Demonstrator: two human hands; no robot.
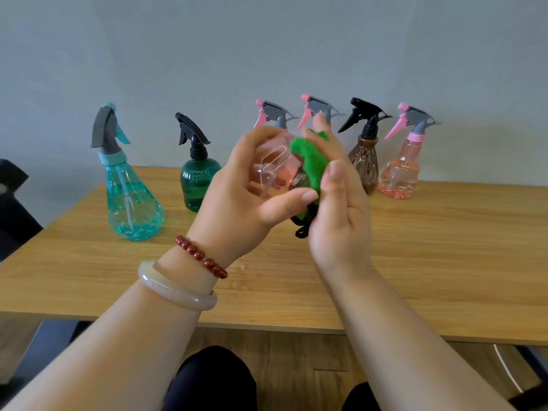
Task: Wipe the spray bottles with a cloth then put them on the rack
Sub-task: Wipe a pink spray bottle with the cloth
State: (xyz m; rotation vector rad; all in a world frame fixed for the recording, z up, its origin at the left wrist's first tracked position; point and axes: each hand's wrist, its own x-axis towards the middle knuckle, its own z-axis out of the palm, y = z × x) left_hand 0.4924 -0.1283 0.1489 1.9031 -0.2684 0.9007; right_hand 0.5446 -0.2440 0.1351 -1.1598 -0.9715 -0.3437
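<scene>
Caught mid-wipe. Gripping a clear pink spray bottle (274, 170) in the left hand (252, 188), fingers and thumb curled round its body, held up above the bench (430, 262) and apparently tipped so the base faces back toward the camera. Pressing a green cloth (308, 161) against the bottle's side with the right hand (338, 212), fingers mostly straight rather than clenched. Something dark and stringy (301, 229) dangling under the cloth, can't tell what.

Progress-wise, guessing early days. Working on just this one, and no way of judging the others as wiped or not. Five more lined up along the back of the bench: a teal bottle (130, 200) far left, a dark green bottle (195, 182) next along, a second pink bottle (318, 111) showing only its trigger head behind the right hand, then a brown bottle (366, 161) and a far-right pink bottle (400, 176). No rack anywhere in view, so zero racked as far as can be seen. Probably left to do: finish this rub-down, get it racked, repeat for the rest.

Nothing really blocking the hands. Worth minding that row right behind though, near enough to clip on a careless swing. Also around: a dark chair (12, 203) at the left edge, what look like a few droplets (240, 266) on the bench, plus a red bead bracelet (201, 256) and a pale bangle (178, 289) on the left wrist.
</scene>
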